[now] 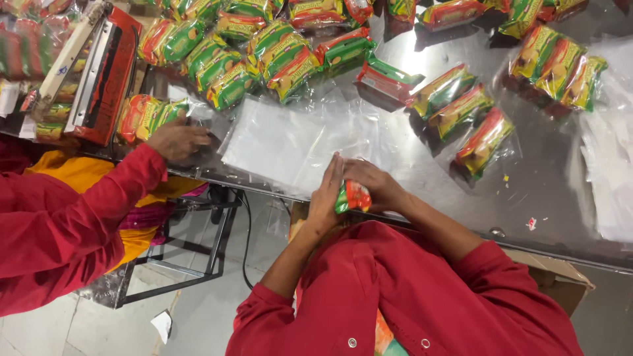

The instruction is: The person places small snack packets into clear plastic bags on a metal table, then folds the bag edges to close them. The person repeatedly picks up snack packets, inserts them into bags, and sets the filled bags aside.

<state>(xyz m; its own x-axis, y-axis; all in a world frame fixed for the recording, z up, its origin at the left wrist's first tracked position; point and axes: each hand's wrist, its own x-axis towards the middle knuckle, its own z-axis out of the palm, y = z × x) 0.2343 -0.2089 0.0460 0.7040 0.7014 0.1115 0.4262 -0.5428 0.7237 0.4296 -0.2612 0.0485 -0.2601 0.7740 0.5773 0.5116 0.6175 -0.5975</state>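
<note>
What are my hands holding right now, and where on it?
Both hands, left hand and right hand, clasp a small red-and-green snack packet by its upper end; its lower end shows between them.

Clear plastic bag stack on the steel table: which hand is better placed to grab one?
Left, probably. The left hand sits right beside the stack of clear plastic bags; the right hand is beyond the green-and-red snack packet that both hands hold.

Left hand (326,194) and right hand (372,181) pressed together, fingers curled.
</note>
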